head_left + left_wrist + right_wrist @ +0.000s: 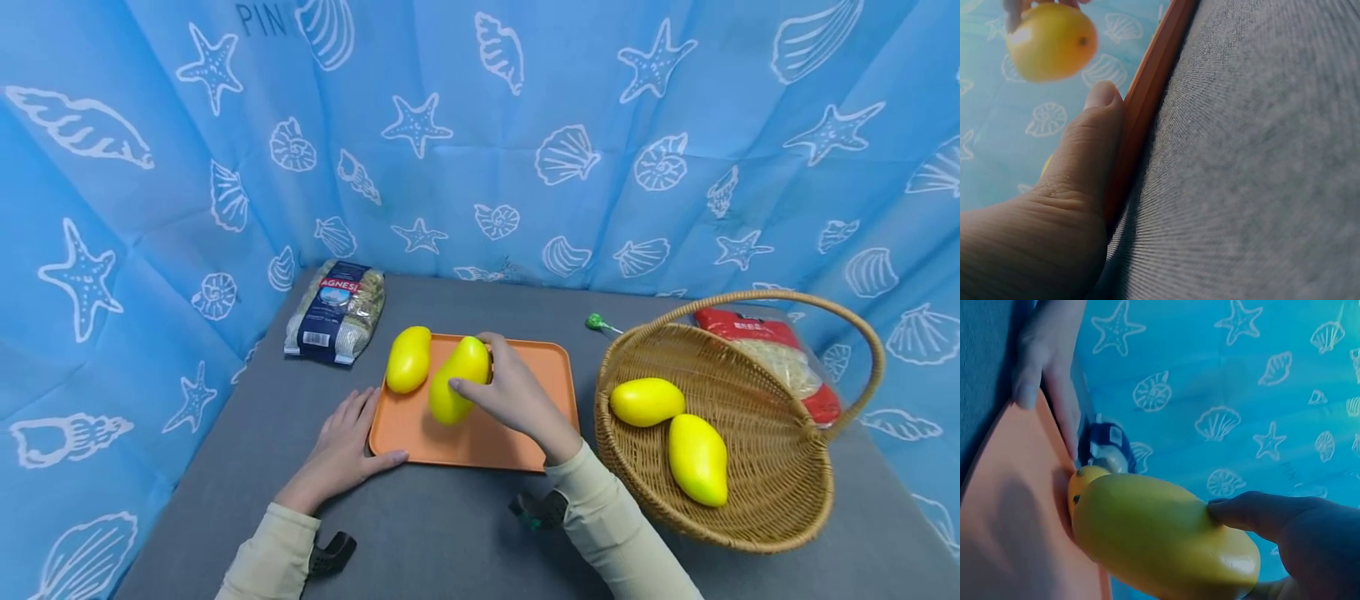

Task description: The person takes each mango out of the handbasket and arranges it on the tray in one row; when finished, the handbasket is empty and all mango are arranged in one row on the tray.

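My right hand [517, 396] grips a yellow mango [459, 379] over the middle of an orange tray [480, 446]. In the right wrist view the thumb lies along the side of this mango [1160, 537], above the tray surface. A second mango [408, 360] rests at the tray's left end. My left hand [345, 446] lies at the tray's near left corner with fingers extended along the left edge. Its thumb [1088, 140] touches the tray's front rim in the left wrist view.
A wicker basket [757, 467] with a tall handle stands on the right, holding two mangoes [697, 460]. Behind it lies a red and clear bag [780, 354], with a green-topped stick [596, 322] nearby. A pasta bag [337, 312] sits at the back left, before a blue curtain.
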`<state>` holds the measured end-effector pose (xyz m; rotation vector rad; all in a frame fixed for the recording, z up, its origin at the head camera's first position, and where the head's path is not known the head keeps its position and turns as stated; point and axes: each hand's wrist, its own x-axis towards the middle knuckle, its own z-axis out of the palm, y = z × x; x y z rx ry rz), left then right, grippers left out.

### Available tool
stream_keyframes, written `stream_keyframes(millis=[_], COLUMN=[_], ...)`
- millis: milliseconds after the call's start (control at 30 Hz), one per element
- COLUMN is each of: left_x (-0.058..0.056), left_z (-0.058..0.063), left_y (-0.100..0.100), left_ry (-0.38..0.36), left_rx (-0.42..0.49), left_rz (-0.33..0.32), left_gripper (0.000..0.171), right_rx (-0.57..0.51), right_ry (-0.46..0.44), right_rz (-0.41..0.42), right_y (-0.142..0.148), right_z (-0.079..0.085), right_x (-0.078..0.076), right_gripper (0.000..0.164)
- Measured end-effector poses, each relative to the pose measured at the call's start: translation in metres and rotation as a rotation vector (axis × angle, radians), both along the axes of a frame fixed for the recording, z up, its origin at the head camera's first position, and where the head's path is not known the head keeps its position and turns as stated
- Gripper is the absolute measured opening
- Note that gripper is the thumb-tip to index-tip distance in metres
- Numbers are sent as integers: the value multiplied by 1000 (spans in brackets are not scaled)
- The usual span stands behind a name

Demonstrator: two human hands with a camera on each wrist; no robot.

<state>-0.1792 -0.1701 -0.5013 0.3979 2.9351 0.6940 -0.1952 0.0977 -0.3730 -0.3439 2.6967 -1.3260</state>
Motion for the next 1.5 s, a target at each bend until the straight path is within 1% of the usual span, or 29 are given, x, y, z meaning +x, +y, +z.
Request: stream_keyframes(millis=[100,267,333,467,567,767,967,1067,1167,1333,1500], left_x=[-1,-3,-3,-2,-1,-1,-2,-2,-2,-1,-1], left_z=[0,0,0,-1,-1,-1,-3,-3,-3,-1,-1], left_y=[0,0,0,-1,-2,-2,-3,-3,-4,-3,-3], left_ry=[9,37,28,-16,-32,-16,-21,-25,-36,-32,-24], left_rx=[13,30,26,25,22,32,38,33,28,31,28], left_rz=[-8,-17,-15,0,14,0,4,2,1,0,2], left_gripper=[112,111,111,112,112,111,111,112,112,112,112], right_rx=[18,32,43,56,56,78,96,101,89,63,79], right_ry=[-28,-86,-104,-141,-166,-188,-211,-222,-246,-275,-261], right_rz=[-7,-46,-54,-59,-67,-84,-52,-47,-59,-87,-76], right_y=[0,-2,-6,-14,-18,-16,-14,-15,-17,-18,-19], right_z=[-8,-20,-24,-31,-35,-42,-49,-50,-50,-51,-50], right_x=[-13,-33,-40,-49,-54,-63,-74,-78,-80,-81,-85], right_gripper=[70,73,74,79,81,79,75,73,73,72,66])
